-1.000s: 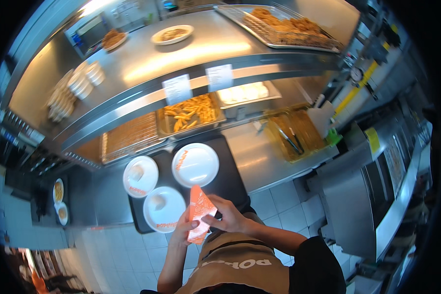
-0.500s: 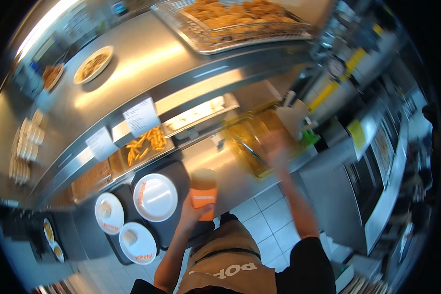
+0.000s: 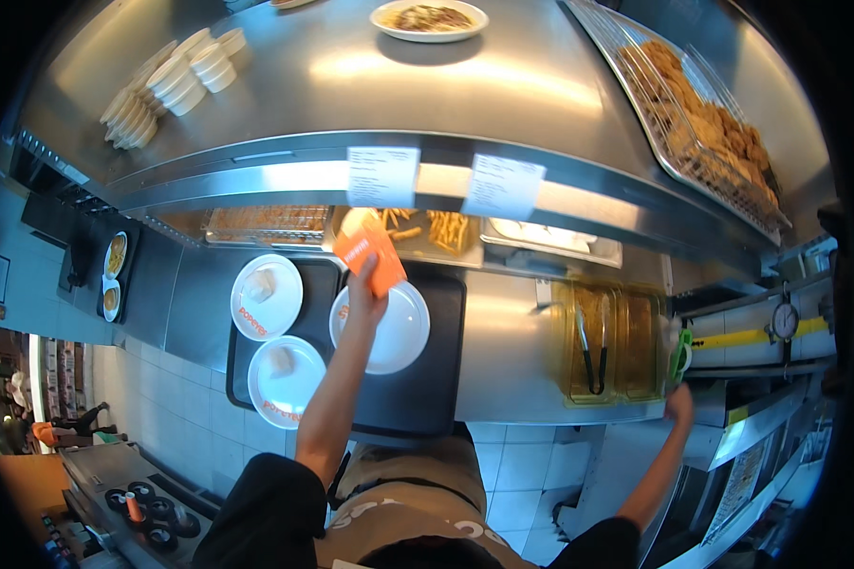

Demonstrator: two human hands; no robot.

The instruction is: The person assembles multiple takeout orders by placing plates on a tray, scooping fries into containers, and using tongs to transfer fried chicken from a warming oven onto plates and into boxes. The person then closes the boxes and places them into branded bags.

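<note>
My left hand is closed around an orange paper carton, held tilted in front of the fries in the warming tray. The carton's top overlaps that tray in my view. Below it, a white plate lies on a dark tray. Out to the far right, my right hand is at the counter edge, just below a green-handled tool. Its fingers are too small and partly hidden to show whether they touch the handle.
Two white plates with small wrapped items sit at left. Amber bins hold tongs. Overhead, a steel shelf carries stacked cups, a plate of food and a rack of fried chicken.
The view has swung round. My left hand has brought the orange carton from beside the white plate up to the fries; my right hand has moved from over the amber bins to beside the green-handled tool.
</note>
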